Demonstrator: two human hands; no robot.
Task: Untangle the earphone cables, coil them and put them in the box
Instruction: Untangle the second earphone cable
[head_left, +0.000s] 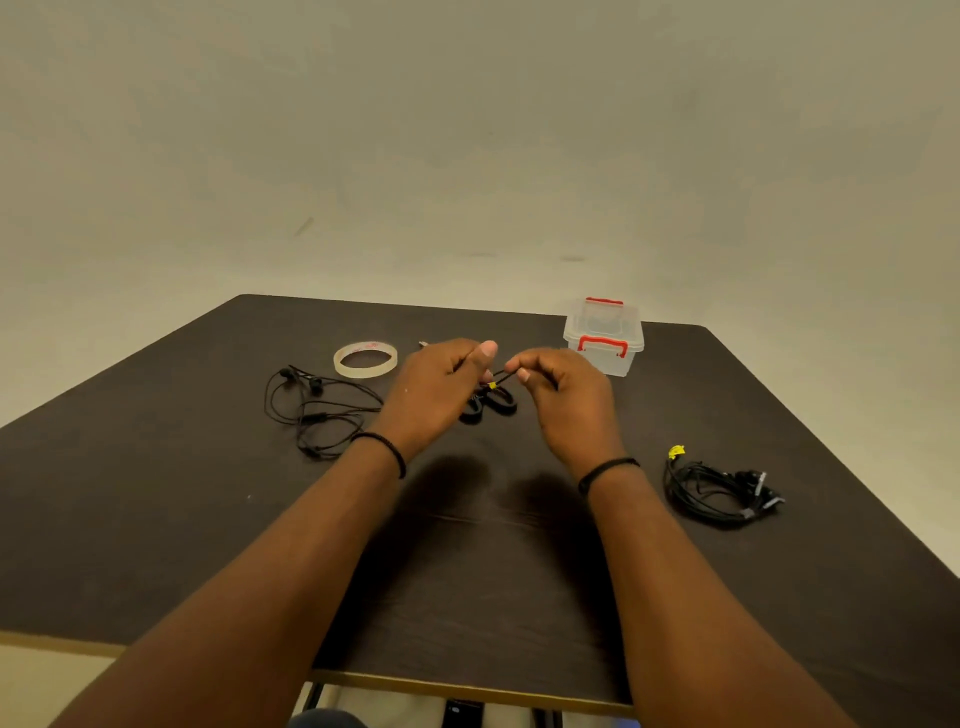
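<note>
Above the middle of the dark table (467, 571), my left hand (441, 384) and my right hand (561, 395) both pinch a black earphone cable (496, 402). Its coiled loops hang between and below the hands, and a small yellow tag sits on the cable near my fingertips. A loose, tangled black earphone (319, 410) lies on the table to the left. At the right lies another bundled earphone (722, 491) with a yellow tag. The clear plastic box (605, 338) with red latches stands closed at the far right of the table.
A roll of clear tape (365, 358) lies at the back, left of my hands. A small thin object lies just behind my left hand. The table's near edge runs below my forearms, and a plain wall rises behind the table.
</note>
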